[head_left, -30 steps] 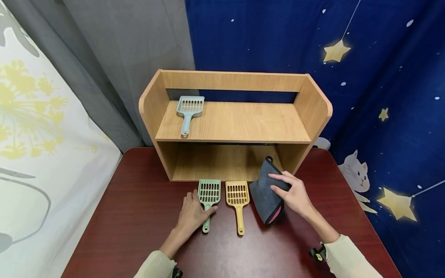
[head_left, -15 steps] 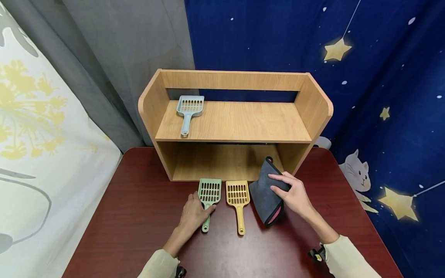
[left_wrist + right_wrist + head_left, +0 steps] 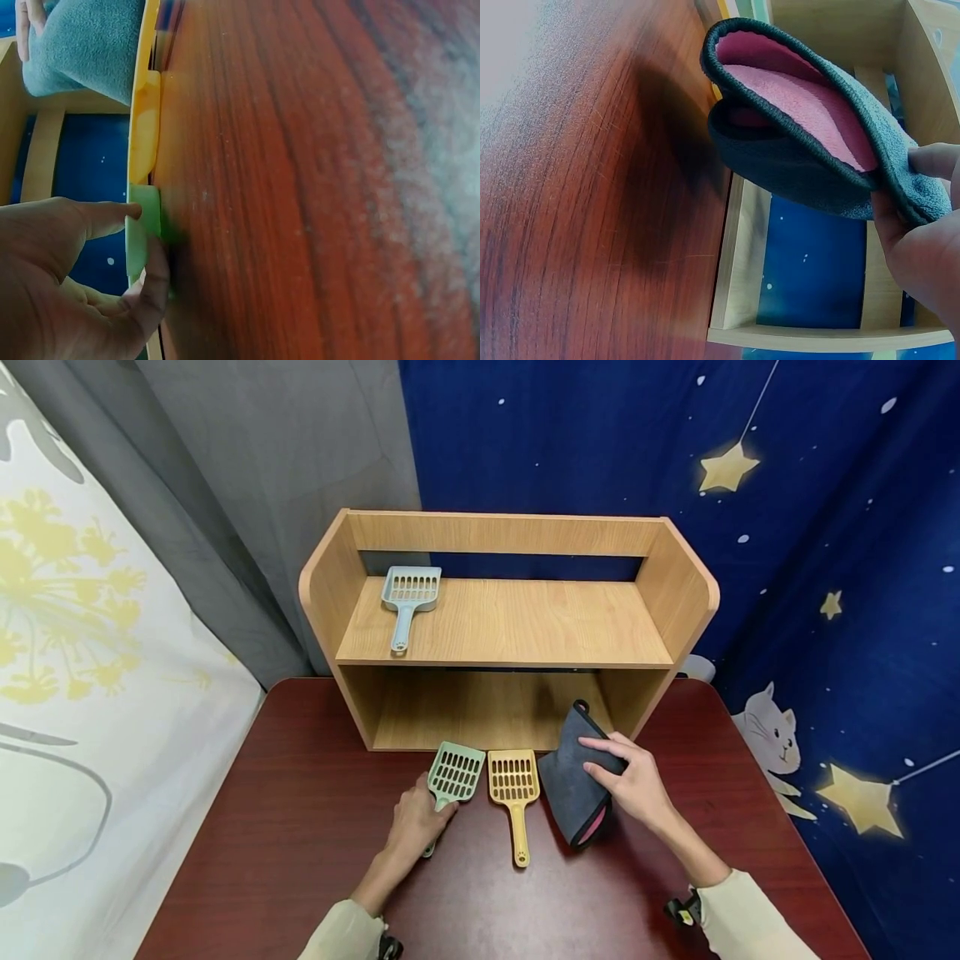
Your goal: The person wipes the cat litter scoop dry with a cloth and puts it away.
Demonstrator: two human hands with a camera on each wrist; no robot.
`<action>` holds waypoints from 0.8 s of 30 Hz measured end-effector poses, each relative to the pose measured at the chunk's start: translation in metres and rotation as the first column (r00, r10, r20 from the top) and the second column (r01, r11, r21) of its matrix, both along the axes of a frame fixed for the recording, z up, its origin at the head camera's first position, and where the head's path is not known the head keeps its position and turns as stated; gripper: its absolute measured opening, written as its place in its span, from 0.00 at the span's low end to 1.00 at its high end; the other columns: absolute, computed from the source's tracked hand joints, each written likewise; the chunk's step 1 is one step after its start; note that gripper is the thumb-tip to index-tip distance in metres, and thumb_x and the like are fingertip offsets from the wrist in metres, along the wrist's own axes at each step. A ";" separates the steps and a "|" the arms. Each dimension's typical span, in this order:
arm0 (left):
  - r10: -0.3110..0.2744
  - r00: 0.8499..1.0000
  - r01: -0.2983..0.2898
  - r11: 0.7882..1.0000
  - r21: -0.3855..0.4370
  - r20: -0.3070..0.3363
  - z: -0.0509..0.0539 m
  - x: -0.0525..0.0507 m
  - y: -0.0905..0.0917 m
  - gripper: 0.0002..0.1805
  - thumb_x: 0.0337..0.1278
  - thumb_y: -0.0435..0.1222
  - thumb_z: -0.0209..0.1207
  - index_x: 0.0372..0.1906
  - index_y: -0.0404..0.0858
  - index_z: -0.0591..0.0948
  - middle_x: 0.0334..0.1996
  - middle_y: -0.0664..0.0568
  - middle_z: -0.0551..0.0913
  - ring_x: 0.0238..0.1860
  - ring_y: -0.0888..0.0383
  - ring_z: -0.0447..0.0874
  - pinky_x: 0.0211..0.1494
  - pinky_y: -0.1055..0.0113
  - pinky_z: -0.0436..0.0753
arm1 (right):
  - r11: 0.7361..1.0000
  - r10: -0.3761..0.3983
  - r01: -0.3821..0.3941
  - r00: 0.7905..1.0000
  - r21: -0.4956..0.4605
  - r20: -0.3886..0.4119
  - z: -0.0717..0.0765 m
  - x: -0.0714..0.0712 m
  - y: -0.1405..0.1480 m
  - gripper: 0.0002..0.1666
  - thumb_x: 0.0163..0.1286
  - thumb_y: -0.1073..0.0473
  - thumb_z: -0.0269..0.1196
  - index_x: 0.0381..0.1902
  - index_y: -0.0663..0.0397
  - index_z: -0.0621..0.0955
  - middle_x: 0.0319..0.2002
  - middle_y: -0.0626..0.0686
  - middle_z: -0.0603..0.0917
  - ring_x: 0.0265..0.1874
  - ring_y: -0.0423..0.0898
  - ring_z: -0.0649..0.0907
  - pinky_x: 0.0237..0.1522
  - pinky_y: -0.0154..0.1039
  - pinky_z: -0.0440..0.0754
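My left hand (image 3: 415, 821) pinches the handle of a green litter scoop (image 3: 453, 774), tilted with its slotted head toward the right. In the left wrist view, thumb and finger close around the green handle (image 3: 137, 247). A yellow litter scoop (image 3: 516, 807) lies just right of it on the table, untouched. My right hand (image 3: 637, 781) grips a folded grey cloth (image 3: 573, 777) between thumb and fingers, beside the yellow scoop. The right wrist view shows the cloth's pink inner side (image 3: 810, 105) and dark edging.
A two-level wooden shelf (image 3: 510, 622) stands on the dark red table (image 3: 300, 810) behind the scoops. On its upper level, at the left, lies a light blue litter scoop (image 3: 402, 625). Grey and blue starry curtains (image 3: 540, 452) hang behind.
The green scoop has turned, its head swinging right and its handle end moving left with my left hand. My right hand and the cloth have stayed put.
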State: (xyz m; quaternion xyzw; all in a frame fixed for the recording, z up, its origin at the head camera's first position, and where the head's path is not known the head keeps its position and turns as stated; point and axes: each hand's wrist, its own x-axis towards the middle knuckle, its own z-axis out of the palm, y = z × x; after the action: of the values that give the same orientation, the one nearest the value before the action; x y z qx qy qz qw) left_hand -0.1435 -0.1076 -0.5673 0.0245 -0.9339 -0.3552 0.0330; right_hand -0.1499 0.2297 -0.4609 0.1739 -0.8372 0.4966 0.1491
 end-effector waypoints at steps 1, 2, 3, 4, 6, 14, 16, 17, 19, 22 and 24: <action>-0.001 1.000 0.001 1.000 0.007 -0.005 0.000 0.000 0.000 0.39 0.53 0.37 0.78 0.64 0.22 0.74 0.30 0.44 0.82 0.30 0.48 0.82 0.34 0.47 0.83 | 1.000 -0.001 0.001 1.000 0.000 0.001 0.000 0.000 0.000 0.22 0.58 0.79 0.74 0.52 0.66 0.89 0.43 0.61 0.87 0.41 0.43 0.79 0.41 0.24 0.73; -0.001 1.000 0.001 1.000 0.013 -0.009 0.000 0.000 -0.001 0.39 0.53 0.36 0.78 0.65 0.21 0.73 0.30 0.44 0.82 0.30 0.49 0.82 0.34 0.47 0.83 | 1.000 -0.001 0.001 1.000 0.000 0.001 0.000 0.000 0.000 0.22 0.58 0.78 0.74 0.52 0.66 0.89 0.43 0.61 0.87 0.41 0.43 0.80 0.41 0.24 0.74; -0.002 1.000 0.002 1.000 0.023 -0.012 0.000 0.000 -0.001 0.40 0.53 0.35 0.78 0.66 0.20 0.73 0.30 0.44 0.82 0.30 0.49 0.81 0.34 0.47 0.83 | 1.000 0.000 0.000 1.000 0.001 0.001 0.000 0.000 0.000 0.22 0.58 0.78 0.74 0.52 0.66 0.89 0.43 0.61 0.88 0.41 0.43 0.80 0.41 0.24 0.74; -0.005 1.000 0.005 1.000 0.030 -0.014 0.001 -0.001 -0.002 0.41 0.54 0.34 0.78 0.67 0.19 0.72 0.30 0.45 0.82 0.29 0.50 0.81 0.34 0.48 0.83 | 1.000 0.000 0.000 1.000 0.000 0.002 0.001 0.000 0.001 0.22 0.58 0.78 0.74 0.52 0.66 0.89 0.43 0.61 0.87 0.41 0.43 0.80 0.41 0.23 0.74; -0.010 1.000 0.011 0.999 0.043 -0.016 0.002 -0.001 -0.003 0.43 0.54 0.33 0.77 0.69 0.17 0.70 0.29 0.46 0.81 0.29 0.52 0.80 0.34 0.50 0.82 | 1.000 -0.003 0.003 1.000 -0.001 -0.001 0.002 0.000 0.001 0.22 0.59 0.78 0.74 0.52 0.66 0.89 0.43 0.61 0.87 0.41 0.43 0.79 0.41 0.23 0.74; -0.041 0.998 0.044 0.997 0.060 -0.054 0.016 -0.003 -0.013 0.44 0.53 0.31 0.77 0.69 0.14 0.69 0.28 0.47 0.80 0.26 0.57 0.75 0.31 0.59 0.79 | 1.000 -0.008 0.008 1.000 -0.002 -0.011 0.004 0.000 0.002 0.22 0.58 0.78 0.75 0.52 0.65 0.89 0.41 0.60 0.87 0.39 0.43 0.78 0.37 0.24 0.74; -0.056 0.996 0.059 0.997 0.041 -0.075 0.021 -0.003 -0.016 0.43 0.52 0.33 0.78 0.69 0.16 0.71 0.28 0.48 0.79 0.26 0.57 0.75 0.30 0.61 0.78 | 1.000 -0.005 0.005 1.000 -0.004 -0.005 0.005 0.000 0.002 0.22 0.58 0.78 0.75 0.52 0.65 0.89 0.41 0.60 0.86 0.38 0.43 0.78 0.35 0.24 0.74; -0.065 0.994 0.068 0.997 0.030 -0.085 0.024 -0.003 -0.017 0.43 0.51 0.33 0.78 0.68 0.18 0.72 0.28 0.48 0.79 0.25 0.57 0.74 0.29 0.61 0.77 | 1.000 -0.003 0.003 1.000 -0.006 -0.002 0.006 0.001 0.002 0.22 0.59 0.78 0.74 0.52 0.65 0.89 0.41 0.60 0.86 0.38 0.43 0.78 0.35 0.24 0.74; -0.086 0.990 0.089 0.996 0.019 -0.109 0.030 -0.003 -0.019 0.42 0.50 0.34 0.79 0.68 0.19 0.74 0.27 0.49 0.80 0.25 0.58 0.74 0.29 0.63 0.77 | 1.000 0.000 0.000 1.000 -0.010 -0.002 0.007 0.001 0.002 0.22 0.59 0.78 0.74 0.52 0.66 0.89 0.41 0.60 0.86 0.38 0.43 0.78 0.34 0.23 0.74; -0.126 0.982 0.130 0.991 0.017 -0.143 0.040 -0.005 -0.022 0.41 0.50 0.34 0.80 0.68 0.21 0.75 0.27 0.50 0.82 0.25 0.60 0.76 0.29 0.64 0.76 | 1.000 0.007 -0.007 1.000 -0.014 -0.007 0.010 0.000 0.003 0.22 0.59 0.79 0.74 0.53 0.66 0.89 0.41 0.60 0.86 0.38 0.43 0.78 0.34 0.23 0.74; -0.161 0.973 0.167 0.986 0.022 -0.164 0.046 -0.006 -0.022 0.41 0.49 0.33 0.80 0.68 0.23 0.77 0.28 0.50 0.84 0.25 0.61 0.78 0.29 0.66 0.77 | 1.000 0.012 -0.012 1.000 -0.014 -0.015 0.012 0.000 0.003 0.22 0.59 0.79 0.74 0.53 0.66 0.89 0.42 0.60 0.86 0.38 0.43 0.78 0.34 0.23 0.74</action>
State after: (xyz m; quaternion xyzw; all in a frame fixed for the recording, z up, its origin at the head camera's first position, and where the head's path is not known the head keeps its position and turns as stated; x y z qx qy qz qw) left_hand -0.1497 -0.1297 -0.5209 -0.0812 -0.9204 -0.3742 0.0788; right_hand -0.1496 0.2330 -0.4489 0.1816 -0.8316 0.5019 0.1534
